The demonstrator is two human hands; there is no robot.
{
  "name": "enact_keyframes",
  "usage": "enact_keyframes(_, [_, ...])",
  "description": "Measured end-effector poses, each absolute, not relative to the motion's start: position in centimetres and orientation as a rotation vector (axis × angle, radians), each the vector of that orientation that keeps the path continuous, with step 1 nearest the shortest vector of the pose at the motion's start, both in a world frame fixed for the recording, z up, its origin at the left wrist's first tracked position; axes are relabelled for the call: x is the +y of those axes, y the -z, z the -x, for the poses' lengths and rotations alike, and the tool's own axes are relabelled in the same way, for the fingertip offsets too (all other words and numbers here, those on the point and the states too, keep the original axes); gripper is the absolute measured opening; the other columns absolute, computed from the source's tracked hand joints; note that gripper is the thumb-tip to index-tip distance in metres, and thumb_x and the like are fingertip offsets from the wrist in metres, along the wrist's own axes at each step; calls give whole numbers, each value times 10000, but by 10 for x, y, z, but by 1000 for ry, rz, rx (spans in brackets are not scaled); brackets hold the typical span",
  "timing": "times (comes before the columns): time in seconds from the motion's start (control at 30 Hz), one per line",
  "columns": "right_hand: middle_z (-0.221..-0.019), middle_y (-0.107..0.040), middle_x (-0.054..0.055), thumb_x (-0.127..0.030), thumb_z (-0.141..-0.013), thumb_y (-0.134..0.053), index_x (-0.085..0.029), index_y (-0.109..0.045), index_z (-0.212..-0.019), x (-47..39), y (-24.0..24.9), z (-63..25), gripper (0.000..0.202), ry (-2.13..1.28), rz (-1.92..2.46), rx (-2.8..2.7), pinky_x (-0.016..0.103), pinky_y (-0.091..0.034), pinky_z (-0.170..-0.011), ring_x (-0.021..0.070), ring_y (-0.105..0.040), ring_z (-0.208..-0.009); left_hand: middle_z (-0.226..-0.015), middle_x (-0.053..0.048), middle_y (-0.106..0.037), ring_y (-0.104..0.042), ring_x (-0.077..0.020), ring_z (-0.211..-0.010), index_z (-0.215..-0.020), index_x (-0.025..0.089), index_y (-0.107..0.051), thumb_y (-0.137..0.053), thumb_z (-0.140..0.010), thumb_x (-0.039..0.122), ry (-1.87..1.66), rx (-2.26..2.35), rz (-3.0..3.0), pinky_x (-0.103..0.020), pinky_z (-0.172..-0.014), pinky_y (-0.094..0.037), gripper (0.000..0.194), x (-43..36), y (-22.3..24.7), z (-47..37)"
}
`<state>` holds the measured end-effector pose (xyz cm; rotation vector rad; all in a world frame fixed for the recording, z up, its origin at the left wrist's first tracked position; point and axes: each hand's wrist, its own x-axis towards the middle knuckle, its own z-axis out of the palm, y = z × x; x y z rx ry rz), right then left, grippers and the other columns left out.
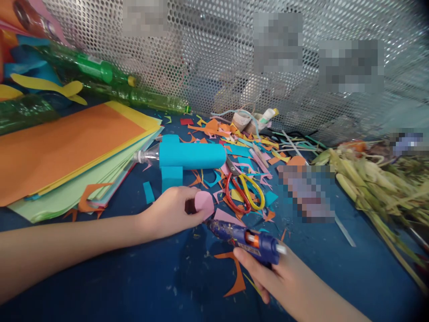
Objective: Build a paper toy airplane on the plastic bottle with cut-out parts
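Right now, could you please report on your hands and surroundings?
Left hand: holding pink paper. Right hand: gripping glue gun, tip toward paper. Scissors beyond, among scraps.

One glue gun [239, 235], perhaps three green bottles [157, 100]

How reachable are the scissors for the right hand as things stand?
Probably not yet: the right hand is holding the glue gun, though the scissors' handles lie uncovered beyond it.

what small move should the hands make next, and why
Probably put a little glue on the pink paper piece: the left hand is holding it, and the right hand grips the glue gun with its nozzle pointed close to it.
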<state>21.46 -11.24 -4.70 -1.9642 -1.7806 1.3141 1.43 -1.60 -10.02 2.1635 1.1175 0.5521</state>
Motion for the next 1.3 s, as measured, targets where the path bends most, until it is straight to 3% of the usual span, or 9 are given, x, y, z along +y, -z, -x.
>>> enact_keyframes(0.27, [-402, -485, -54, -418, -884, -412, -238, -538, -683, -109, 48, -223, 298, -1051, 1872, -1933, 235, -441, -442, 123, -504, -372, -702, 3, -619, -520, -119, -603, -806, 183, -647, -545, -766, 294, -507, 1063, -2107, -223, -521, -345, 157, -16, 98, -14])
enact_keyframes(0.73, [-417, -505, -50, -393, -873, -451, -247, -617, -786, -109, 46, -223, 237, -896, 1914, -1961, 239, -417, -441, 142, -507, -396, -647, 4, -583, -497, -118, -572, -738, 170, -618, -521, -781, 319, -481, 1107, -2135, -230, -503, -329, 183, -16, 99, -13])
enact_keyframes(0.87, [-474, -556, -37, -384, -867, -460, -239, -598, -751, -108, 47, -224, 232, -908, 1900, -1950, 233, -422, -428, 128, -498, -387, -643, 5, -577, -490, -116, -563, -721, 172, -609, -530, -775, 327, -486, 1123, -2142, -229, -501, -328, 183, -16, 100, -13])
enact_keyframes(1.17, [-400, -492, -45, -419, -874, -435, -241, -542, -648, -109, 44, -231, 306, -944, 1907, -1922, 234, -460, -443, 137, -528, -388, -611, 16, -564, -477, -110, -538, -667, 176, -593, -547, -752, 294, -496, 1138, -2142, -226, -490, -315, 152, -17, 99, -14])
enact_keyframes(1.3, [-535, -576, -10, -492, -868, -414, -229, -548, -733, -108, 41, -256, 325, -677, 1960, -1892, 269, -487, -488, 149, -565, -430, -612, 12, -571, -480, -112, -540, -673, 174, -596, -539, -763, 320, -519, 1134, -2128, -228, -495, -321, 181, -17, 99, -14])
